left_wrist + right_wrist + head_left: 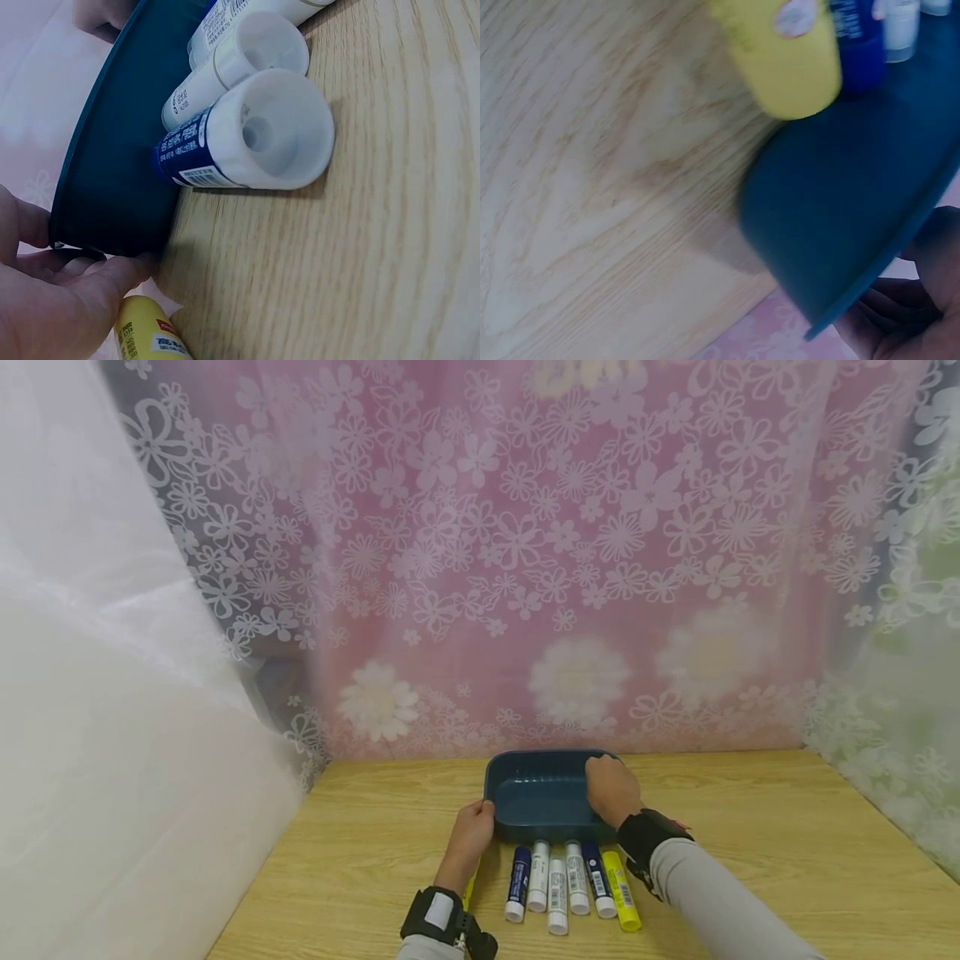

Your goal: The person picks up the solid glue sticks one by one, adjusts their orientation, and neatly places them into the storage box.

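A dark teal plastic container [543, 802], rectangular with rounded corners, stands on the table with nothing inside its visible part. My left hand [474, 828] pinches its left rim, thumb on top and fingers beneath, as the left wrist view shows. Over the right rim, my right hand [613, 789] is curled, its fingers partly hidden by the container's wall in the right wrist view. In front of the container lies a row of glue sticks: a dark blue one [517, 885], white ones [557, 893], another dark blue one [598, 881] and a yellow one [622, 891].
Another yellow glue stick [146, 330] lies beside my left hand, mostly hidden by the wrist in the head view. The wood-grain table [750, 843] ends at a pink flowered curtain [525, 568] behind the container. A white sheet [135, 735] hangs on the left.
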Tool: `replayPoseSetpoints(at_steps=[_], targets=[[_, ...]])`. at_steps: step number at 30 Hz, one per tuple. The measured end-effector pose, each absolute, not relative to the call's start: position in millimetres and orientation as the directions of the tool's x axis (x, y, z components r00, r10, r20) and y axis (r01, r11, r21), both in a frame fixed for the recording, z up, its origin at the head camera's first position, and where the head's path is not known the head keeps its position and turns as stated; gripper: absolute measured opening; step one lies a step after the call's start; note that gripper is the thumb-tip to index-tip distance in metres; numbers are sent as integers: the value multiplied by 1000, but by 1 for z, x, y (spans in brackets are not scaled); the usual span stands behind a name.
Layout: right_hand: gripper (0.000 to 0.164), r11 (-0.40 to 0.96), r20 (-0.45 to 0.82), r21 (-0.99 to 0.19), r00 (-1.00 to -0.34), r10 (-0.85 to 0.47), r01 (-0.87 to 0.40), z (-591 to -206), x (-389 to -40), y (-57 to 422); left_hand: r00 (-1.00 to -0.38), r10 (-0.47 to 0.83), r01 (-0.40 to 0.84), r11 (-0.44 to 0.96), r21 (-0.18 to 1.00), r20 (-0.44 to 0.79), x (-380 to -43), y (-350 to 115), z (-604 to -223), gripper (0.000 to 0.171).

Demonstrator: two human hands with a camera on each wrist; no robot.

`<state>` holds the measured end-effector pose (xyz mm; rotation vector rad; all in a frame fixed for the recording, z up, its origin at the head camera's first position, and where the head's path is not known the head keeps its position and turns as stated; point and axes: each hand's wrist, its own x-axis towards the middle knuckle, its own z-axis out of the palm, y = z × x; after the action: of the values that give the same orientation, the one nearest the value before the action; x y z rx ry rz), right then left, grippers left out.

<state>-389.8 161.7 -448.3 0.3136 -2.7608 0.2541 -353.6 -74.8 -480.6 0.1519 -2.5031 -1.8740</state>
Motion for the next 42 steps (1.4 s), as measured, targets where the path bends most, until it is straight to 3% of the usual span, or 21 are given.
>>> replayPoseSetpoints(at_steps=[15,23,28,42], targets=[[27,915,404,-277,-900,-165,-293,-429,-391,153,-995,-82,-85,285,955,-64,-354,-75,-481,48],[15,862,463,-401,-881,-100,-309,-408,-382,152,-994,-86,-90,287,954,-68,-354,-75,-482,47],[22,843,455,-461,-889,-45,-278,-396,-374,154,-996,-83,-66,292,954,-44,-353,-75,-482,46],[22,844,429,-470,-902,-38,-259,-392,-341,156,-995,-88,-76,303,950,-51,-354,-75,-482,46]])
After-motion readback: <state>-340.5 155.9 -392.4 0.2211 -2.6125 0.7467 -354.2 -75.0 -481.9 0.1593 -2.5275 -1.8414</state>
